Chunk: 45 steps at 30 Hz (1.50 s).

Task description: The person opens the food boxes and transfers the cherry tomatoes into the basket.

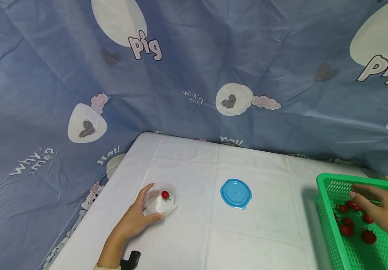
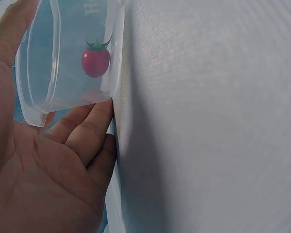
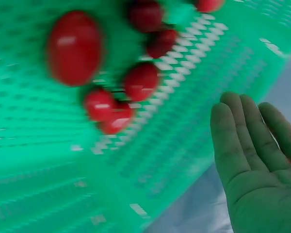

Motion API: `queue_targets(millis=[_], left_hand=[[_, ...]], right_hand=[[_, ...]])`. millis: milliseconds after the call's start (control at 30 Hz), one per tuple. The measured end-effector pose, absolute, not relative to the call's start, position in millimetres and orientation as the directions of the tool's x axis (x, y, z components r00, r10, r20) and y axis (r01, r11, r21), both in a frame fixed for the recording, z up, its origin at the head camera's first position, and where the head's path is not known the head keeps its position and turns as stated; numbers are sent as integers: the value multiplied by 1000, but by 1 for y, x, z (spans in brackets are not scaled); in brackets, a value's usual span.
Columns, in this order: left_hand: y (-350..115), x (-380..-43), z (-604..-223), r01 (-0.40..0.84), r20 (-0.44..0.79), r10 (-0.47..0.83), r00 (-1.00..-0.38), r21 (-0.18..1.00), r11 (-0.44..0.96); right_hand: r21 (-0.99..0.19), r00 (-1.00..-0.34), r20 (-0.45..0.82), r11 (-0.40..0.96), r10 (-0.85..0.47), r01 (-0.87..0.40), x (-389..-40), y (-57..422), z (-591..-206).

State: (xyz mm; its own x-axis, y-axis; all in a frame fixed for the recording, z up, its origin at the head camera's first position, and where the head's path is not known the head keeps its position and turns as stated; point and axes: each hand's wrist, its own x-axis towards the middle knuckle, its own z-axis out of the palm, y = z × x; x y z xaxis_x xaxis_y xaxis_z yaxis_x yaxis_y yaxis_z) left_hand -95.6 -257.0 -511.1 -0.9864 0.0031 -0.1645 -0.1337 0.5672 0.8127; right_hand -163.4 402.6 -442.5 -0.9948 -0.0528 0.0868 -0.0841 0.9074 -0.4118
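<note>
My left hand holds a clear plastic container from its left side, thumb and fingers spread around its wall. Inside lies one red cherry tomato with a green stem; in the left wrist view the tomato shows through the container's wall. Over the green basket at the far right hovers my right hand. Its fingers look fairly straight in the right wrist view, with nothing seen in them. Several red tomatoes of mixed sizes lie in the basket, some partly hidden under this hand.
A blue round lid with a small tab lies on the white-covered table between the container and the basket. Behind and to the left of the table hangs a blue printed curtain.
</note>
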Motion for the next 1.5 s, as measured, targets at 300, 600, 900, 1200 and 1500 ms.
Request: queue_targets(millis=[300, 600, 900, 1200, 1500], left_hand=[[-258, -96, -512, -125, -157, 8, -988, 819, 560], [-259, -95, -513, -125, -158, 10, -987, 812, 570], [-260, -95, -516, -120, -156, 17, -988, 819, 562], [-261, -97, -516, -112, -145, 11, -989, 806, 582], [-260, -97, -514, -135, -165, 4, -986, 815, 563]], right_hand=[[-501, -986, 142, 854, -82, -143, -163, 362, -398], [-602, -963, 141, 752, -232, -269, -171, 295, -364], [-697, -806, 79, 546, -587, -466, -196, 189, -364], [-704, -601, -62, 461, -797, -540, -192, 75, -377], [-650, -514, -103, 449, -851, -613, -181, -19, -397]])
